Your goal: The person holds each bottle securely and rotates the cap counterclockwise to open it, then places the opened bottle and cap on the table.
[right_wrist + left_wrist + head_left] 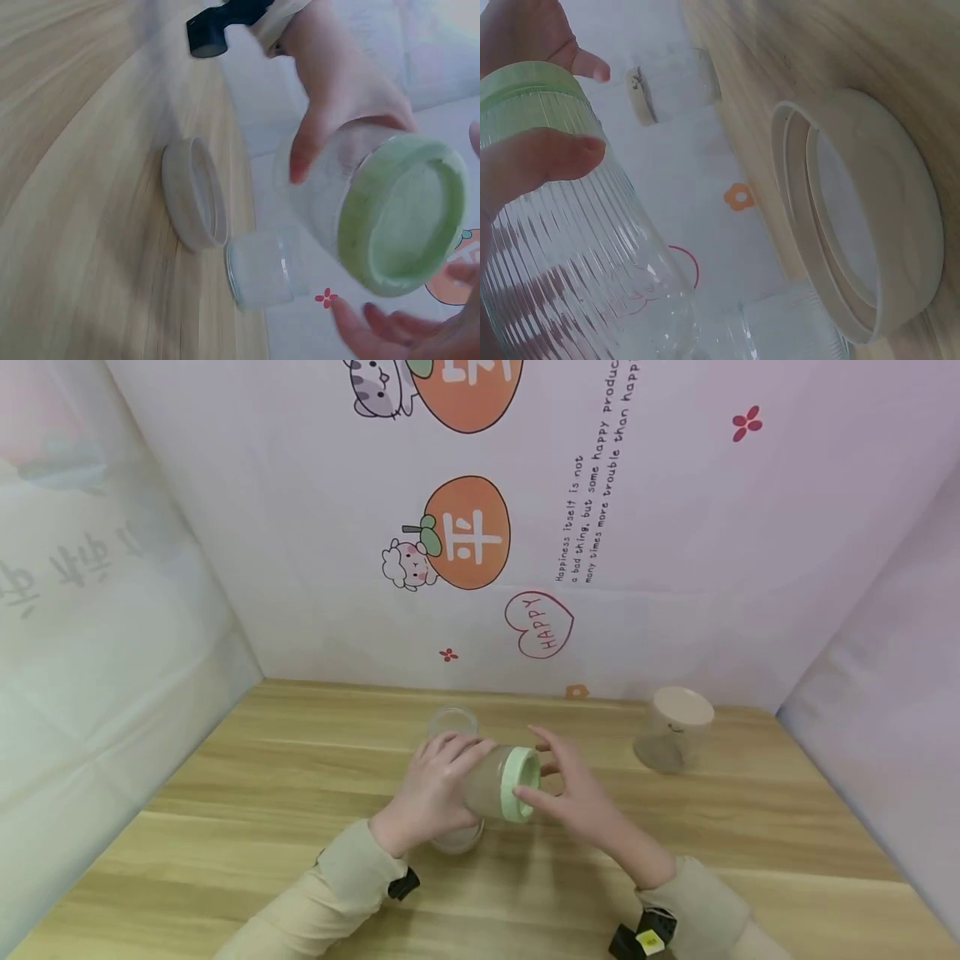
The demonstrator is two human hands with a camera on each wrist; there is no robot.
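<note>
My left hand [442, 781] grips a clear ribbed jar [577, 247] around its side. The jar is tilted over, its pale green lid [517, 785] facing right. Spread around the lid end are the fingers and thumb of my right hand [577, 789]; in the right wrist view they stand apart from the lid. Under the held jar, on the table, lies a beige lid [911, 217], mostly covered in the head view by the left hand. Just behind it stands a clear glass jar [266, 266] without a lid.
Toward the back right of the wooden table [247, 777] stands another clear jar [671, 735] with a beige lid on top. White printed cloth [660, 527] forms walls at the back and both sides.
</note>
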